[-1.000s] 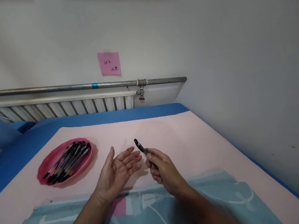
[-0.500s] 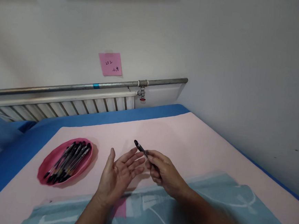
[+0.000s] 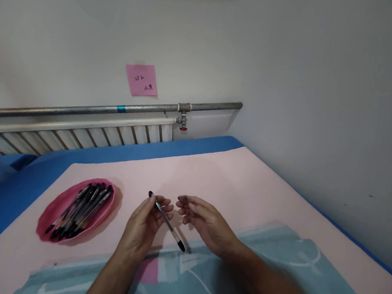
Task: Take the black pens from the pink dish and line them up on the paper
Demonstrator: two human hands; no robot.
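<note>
A clear-barrelled pen (image 3: 169, 224) with black ends slants down to the right, its upper end between the thumb and fingers of my left hand (image 3: 143, 224). Its lower tip hangs free above the blue-green cloth. Just right of it, my right hand (image 3: 207, 220) holds nothing; its fingers are slightly curled and apart, not touching the pen. Off to the left stands a pink oval bowl (image 3: 46, 212) with several similar black-ended pens (image 3: 84, 210) lying side by side in it.
Under the bowl lies a pink sheet (image 3: 197, 174) on a blue surface (image 3: 216, 142). A blue-green cloth (image 3: 276, 248) with white markings covers the near edge, with a pink patch (image 3: 148, 270) on it. Behind are a radiator (image 3: 91, 136), a metal pipe (image 3: 144, 109) and a pink note (image 3: 142, 80).
The pen has passed from my right hand to my left, which has closed on its upper end. My right hand has let go and its fingers have come apart. The view has shifted slightly.
</note>
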